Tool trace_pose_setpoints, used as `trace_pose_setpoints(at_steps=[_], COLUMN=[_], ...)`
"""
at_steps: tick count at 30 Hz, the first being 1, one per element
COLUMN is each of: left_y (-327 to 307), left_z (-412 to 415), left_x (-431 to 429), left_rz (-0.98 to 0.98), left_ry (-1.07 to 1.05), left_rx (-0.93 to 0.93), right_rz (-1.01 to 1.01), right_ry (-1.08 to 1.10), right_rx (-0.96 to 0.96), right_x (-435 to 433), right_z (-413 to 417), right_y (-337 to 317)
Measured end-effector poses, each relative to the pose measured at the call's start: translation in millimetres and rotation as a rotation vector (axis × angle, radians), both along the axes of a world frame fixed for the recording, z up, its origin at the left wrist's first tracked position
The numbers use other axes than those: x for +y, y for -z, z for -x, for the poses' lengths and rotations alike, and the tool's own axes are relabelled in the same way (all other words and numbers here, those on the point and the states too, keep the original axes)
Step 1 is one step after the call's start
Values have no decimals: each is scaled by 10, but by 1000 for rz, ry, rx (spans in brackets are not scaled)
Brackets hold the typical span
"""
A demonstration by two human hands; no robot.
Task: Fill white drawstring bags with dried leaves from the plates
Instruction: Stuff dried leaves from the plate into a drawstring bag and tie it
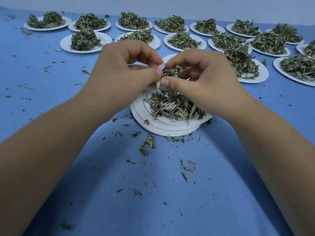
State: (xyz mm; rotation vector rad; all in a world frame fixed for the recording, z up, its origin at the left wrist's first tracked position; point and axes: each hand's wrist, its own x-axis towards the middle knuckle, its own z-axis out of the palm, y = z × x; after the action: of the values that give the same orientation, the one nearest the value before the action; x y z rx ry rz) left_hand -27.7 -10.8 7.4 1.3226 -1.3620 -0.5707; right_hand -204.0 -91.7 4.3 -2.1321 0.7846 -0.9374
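Nearest us, loose leaf crumbs point(148, 143) lie scattered over the blue tabletop point(221, 184). Just beyond them sits a stack of white plates point(163, 129), and the top plate carries a low heap of dried leaves point(170, 106). Above that heap the left hand point(122, 74) and right hand point(204, 77) meet. Both have their fingers curled, thumb against fingertips, and each pinches the edge of the white drawstring bag point(162, 66). We see only slivers of the bag between the fingers, with leaves bunched at its mouth. Farther back, heaped plates point(65, 43) stand in rough rows across the tabletop, reaching towards the pale wall point(170, 5)
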Motion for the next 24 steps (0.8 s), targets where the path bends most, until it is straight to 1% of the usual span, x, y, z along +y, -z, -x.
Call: trace_pose_setpoints(at_steps=[4,7,11,14,16,18,21,24], left_y=[-9,-16,-31,-41,-44,-51,-66,-52], left_z=[1,31,63,85,102,113,98,67], left_x=[-5,15,37,51,61,61,58,45], left_rz=[-25,-13,4,25,31,37,53,64], left_ry=[66,150,217,271,311,332,304,160], left_rx=[28,5,15,-9,-15,-20,-46,-129], right_rz=[35,92,-10,-131,-118,-50,54,40], right_ry=[68,111,111,29,20,100,228,226], right_rx=[-12,38,97,135,149,140,109,89], right_x=[-2,15,10,25,40,35,44,60], right_z=[-8,-21,-43,-35,-40,-65,-114,-124], right_y=[-27,-31,-38,-52,-73,-84,-81,-67])
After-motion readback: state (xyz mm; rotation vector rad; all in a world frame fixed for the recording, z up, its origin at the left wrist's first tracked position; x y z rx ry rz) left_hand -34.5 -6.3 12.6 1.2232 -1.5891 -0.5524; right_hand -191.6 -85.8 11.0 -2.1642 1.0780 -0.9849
